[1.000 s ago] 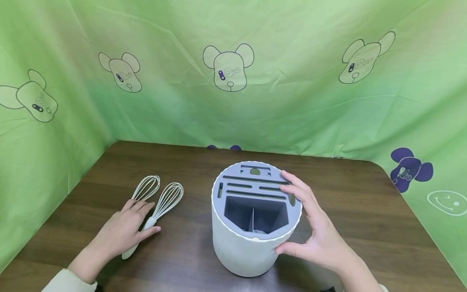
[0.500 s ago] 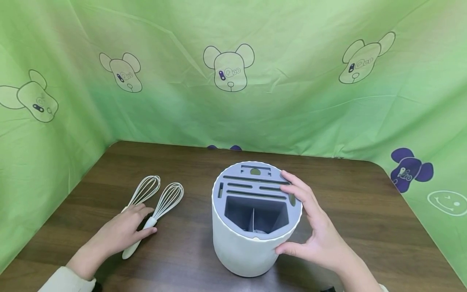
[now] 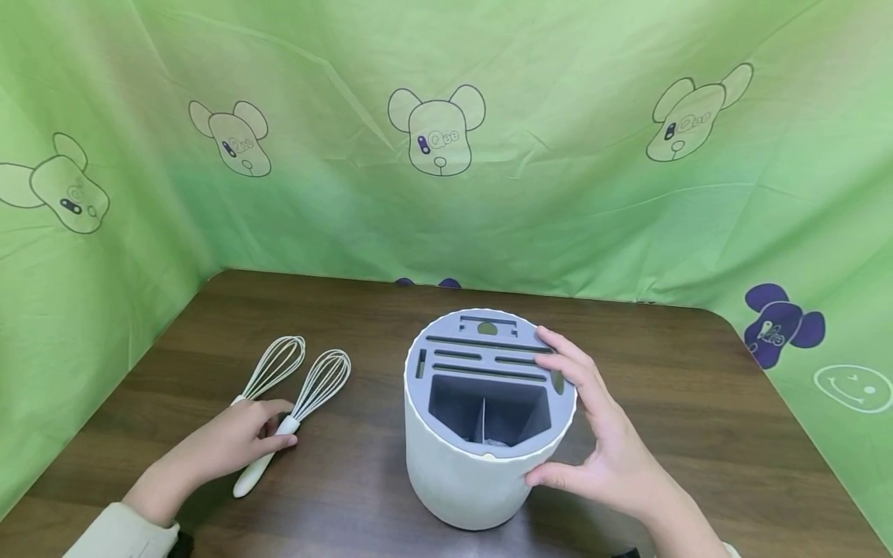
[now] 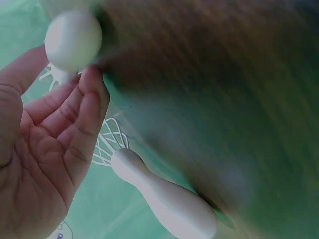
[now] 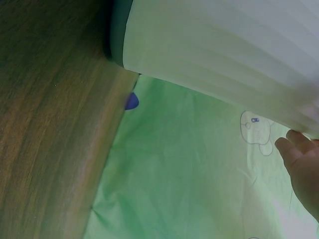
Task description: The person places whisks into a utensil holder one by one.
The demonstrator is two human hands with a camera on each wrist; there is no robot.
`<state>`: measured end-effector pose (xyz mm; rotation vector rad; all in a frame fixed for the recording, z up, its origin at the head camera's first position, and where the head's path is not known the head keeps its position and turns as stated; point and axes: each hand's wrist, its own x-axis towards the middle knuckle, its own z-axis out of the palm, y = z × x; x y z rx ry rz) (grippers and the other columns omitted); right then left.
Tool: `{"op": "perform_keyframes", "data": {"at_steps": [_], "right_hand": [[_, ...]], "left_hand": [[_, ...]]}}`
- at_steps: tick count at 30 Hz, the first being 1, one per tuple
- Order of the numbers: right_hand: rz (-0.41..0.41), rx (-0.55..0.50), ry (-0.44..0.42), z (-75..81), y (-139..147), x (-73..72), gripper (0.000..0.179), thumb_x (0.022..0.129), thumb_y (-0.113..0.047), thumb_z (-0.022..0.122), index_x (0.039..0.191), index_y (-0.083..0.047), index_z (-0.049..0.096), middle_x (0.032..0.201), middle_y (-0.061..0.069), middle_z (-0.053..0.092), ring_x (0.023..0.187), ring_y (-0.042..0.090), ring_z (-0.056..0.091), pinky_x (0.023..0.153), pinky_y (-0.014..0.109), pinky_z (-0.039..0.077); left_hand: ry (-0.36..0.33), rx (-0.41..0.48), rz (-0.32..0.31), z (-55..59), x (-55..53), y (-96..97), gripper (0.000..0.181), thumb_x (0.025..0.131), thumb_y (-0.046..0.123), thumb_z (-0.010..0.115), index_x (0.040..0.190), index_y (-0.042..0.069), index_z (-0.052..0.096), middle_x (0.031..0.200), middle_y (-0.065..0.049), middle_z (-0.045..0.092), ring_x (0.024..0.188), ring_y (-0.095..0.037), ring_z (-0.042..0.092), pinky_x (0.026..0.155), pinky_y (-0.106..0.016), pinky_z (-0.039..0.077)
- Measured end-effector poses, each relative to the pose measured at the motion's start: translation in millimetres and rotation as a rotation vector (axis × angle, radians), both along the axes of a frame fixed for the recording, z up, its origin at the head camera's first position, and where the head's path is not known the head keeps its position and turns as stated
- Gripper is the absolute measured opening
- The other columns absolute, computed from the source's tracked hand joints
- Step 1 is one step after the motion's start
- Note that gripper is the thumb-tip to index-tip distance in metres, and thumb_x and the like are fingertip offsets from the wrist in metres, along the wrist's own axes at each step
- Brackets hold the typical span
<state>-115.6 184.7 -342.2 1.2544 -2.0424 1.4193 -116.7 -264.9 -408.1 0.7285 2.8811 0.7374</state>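
Two balloon whisks with pale handles lie side by side on the table. My left hand (image 3: pixel 219 443) pinches the right whisk (image 3: pixel 253 474) by its handle just below the wires, thumb on the near side. In the left wrist view, the rounded handle end of that whisk (image 4: pixel 74 40) points at the camera. The left whisk (image 4: pixel 169 204) lies beside the hand, its handle hidden under it in the head view. My right hand (image 3: pixel 614 453) grips the right side of a white round utensil holder (image 3: pixel 460 488), fingers over the rim and thumb against the front wall.
The holder's grey slotted insert (image 3: pixel 446 403) has narrow slits and a large divided opening at the front. A brown wooden table (image 3: pixel 363 310) carries everything. Green patterned cloth (image 3: pixel 544 232) hangs around its back and sides.
My left hand has drawn slightly back and curled its fingers around the right whisk's handle, uncovering more of the left whisk's neck. The right hand and the utensil holder have stayed put.
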Motion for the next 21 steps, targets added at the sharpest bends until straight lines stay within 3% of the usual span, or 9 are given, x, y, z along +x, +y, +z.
{"op": "perform_keyframes", "data": {"at_steps": [2, 15, 21], "right_hand": [[0.000, 0.000, -0.003, -0.2, -0.1, -0.1, 0.102, 0.069, -0.045, 0.089, 0.137, 0.013, 0.040, 0.155, 0.029, 0.029, 0.147, 0.026, 0.030, 0.115, 0.022, 0.027], [0.005, -0.008, -0.037, -2.3, 1.8, 0.3, 0.103, 0.068, -0.041, 0.091, 0.138, 0.013, 0.039, 0.156, 0.029, 0.027, 0.148, 0.026, 0.029, 0.114, 0.020, 0.030], [0.005, -0.010, -0.036, -2.5, 1.9, 0.0, 0.103, 0.068, -0.042, 0.091, 0.138, 0.013, 0.039, 0.156, 0.029, 0.027, 0.148, 0.026, 0.029, 0.114, 0.020, 0.030]], "left_hand": [[-0.035, 0.022, 0.000, -0.5, -0.9, -0.6, 0.014, 0.090, 0.025, 0.072, 0.095, 0.015, 0.064, 0.062, 0.017, 0.050, 0.055, 0.007, 0.040, 0.050, -0.017, 0.038], [-0.227, 0.139, -0.014, 5.0, -5.5, -1.2, 0.024, 0.091, 0.020, 0.071, 0.105, 0.001, 0.065, 0.058, 0.012, 0.059, 0.050, 0.002, 0.056, 0.047, -0.020, 0.043], [-0.269, 0.148, -0.027, 9.3, -6.3, -1.9, 0.024, 0.091, 0.018, 0.070, 0.105, 0.000, 0.065, 0.059, 0.010, 0.059, 0.051, 0.000, 0.057, 0.047, -0.021, 0.044]]}}
